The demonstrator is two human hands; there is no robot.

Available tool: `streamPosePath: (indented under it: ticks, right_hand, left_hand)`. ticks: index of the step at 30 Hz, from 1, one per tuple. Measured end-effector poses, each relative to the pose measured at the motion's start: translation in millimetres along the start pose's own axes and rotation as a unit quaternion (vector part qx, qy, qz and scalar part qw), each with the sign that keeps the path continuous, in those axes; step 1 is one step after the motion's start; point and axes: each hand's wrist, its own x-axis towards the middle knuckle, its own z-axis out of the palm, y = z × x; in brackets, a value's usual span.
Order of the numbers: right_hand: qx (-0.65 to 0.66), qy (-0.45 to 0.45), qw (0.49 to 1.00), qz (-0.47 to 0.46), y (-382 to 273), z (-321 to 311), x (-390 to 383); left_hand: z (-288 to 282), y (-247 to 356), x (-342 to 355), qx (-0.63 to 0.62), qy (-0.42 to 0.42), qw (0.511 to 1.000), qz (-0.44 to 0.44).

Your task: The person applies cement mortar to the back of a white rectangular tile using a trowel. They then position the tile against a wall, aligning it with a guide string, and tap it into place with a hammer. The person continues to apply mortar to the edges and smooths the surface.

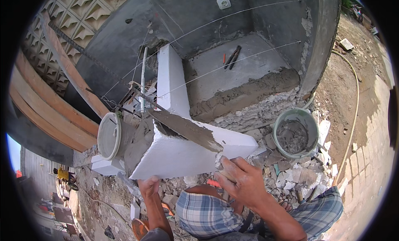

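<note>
Grip, left hand (149, 186): clasped on the near left corner of the white block (178, 158), thumb side showing; the remaining fingers are hidden. Grip, right hand (243, 178): fingers curled in at the block's near right corner, apparently grasping it; the finger contact is partly concealed.

Governing relation: the block lies directly ahead of the 2 hands, its long axis running left to right between them. Both hands touch it, so neither is nearer. Its broad white face is tilted toward the person. A grey mortar strip (195, 135) slants along its upper edge; whether this is the block's own coated side or a separate piece cannot be told.

Just beyond the block's right end is a white slab (241, 142), partly covered by it. Beyond the block's upper left, an upright panel (171, 81), also white, stands against the wall. Left of the block, a pale bucket (119, 137) sits beside a mortar heap (139, 143). Right of the block and apart from it, a green pail (297, 114) contains wet mortar (293, 137). Farther beyond the block: a mortar bed (249, 91), then pliers (235, 57). Rubble (291, 176) lies on the ground to the block's near right.
</note>
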Motion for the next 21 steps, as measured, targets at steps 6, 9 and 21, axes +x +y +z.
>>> streamPosePath:
  ticks: [6,9,21]
  right_hand:
    - [0.040,0.025,0.998,0.041,20.7,-5.8,-47.4]
    - [0.049,0.063,0.993,0.084,25.4,11.4,-48.4]
    - [-0.016,0.119,0.989,0.087,16.2,21.8,-51.8]
  left_hand:
    - [-27.4,-7.7,-4.0,-0.010,-0.010,1.000,-0.013]
    - [-14.2,-5.0,-4.8,0.006,0.009,1.000,0.009]
    - [-23.9,-8.9,-3.4,-0.010,0.014,1.000,-0.006]
